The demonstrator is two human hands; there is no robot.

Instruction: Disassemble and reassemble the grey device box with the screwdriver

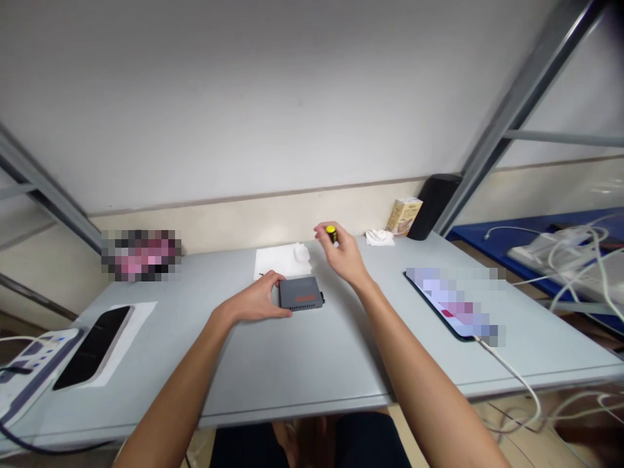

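A flat dark grey metal box point(299, 293) with vent slots along its front edge and reddish lettering on top rests on the desk. My left hand point(258, 297) grips its left end, thumb at the near corner and fingers at the far one. Raised beyond the box, to its right, my right hand point(341, 250) has its fingers curled around a small black tool handle with a yellow end point(332, 232); the rest of that tool is hidden. Behind the box lies a white sheet of paper point(275, 260), with a small white dish-like object point(301, 253) at its right.
A phone point(95, 348) and a power strip point(36, 364) lie at the left. On the right a lit tablet-like device point(439, 305) trails a white cable point(517, 380). Crumpled tissue point(379, 238), a small carton point(404, 216) and a black cylinder point(435, 207) stand near the wall.
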